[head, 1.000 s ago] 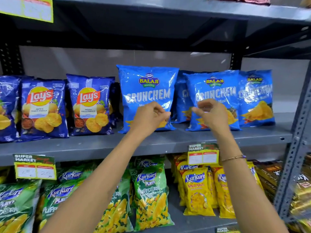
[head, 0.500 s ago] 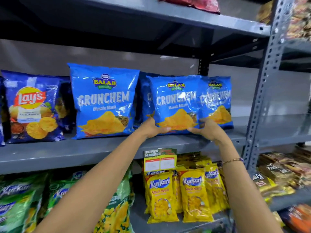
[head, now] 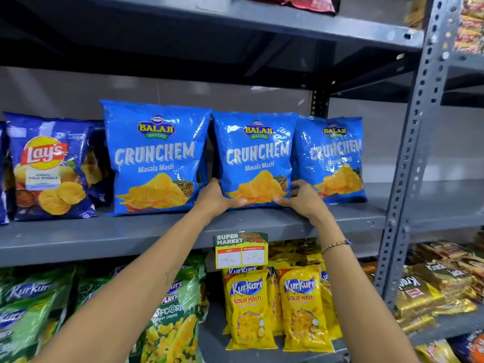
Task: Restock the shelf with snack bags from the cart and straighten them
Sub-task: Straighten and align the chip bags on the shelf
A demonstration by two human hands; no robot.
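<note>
Three light-blue Balaji Crunchem bags stand upright in a row on the grey middle shelf (head: 104, 235). My left hand (head: 214, 197) grips the lower left corner of the middle Crunchem bag (head: 255, 153), and my right hand (head: 301, 199) grips its lower right corner. The left Crunchem bag (head: 154, 153) stands just left of it, touching at the upper edge. The right Crunchem bag (head: 337, 153) is partly overlapped by the middle one. A dark blue Lay's bag (head: 49, 166) stands farther left. The cart is out of view.
A yellow price tag (head: 241, 251) hangs from the shelf edge below my hands. Green Kurkure bags (head: 31, 310) and yellow Kurkure bags (head: 301, 305) fill the lower shelf. A perforated grey upright (head: 408, 153) bounds the shelf on the right, with gold packets (head: 432, 289) beyond it.
My hands dropped from the bags' fronts to the lower corners of the middle Crunchem bag and took hold. That bag now stands straighter, closer to the left one. The view shifted right.
</note>
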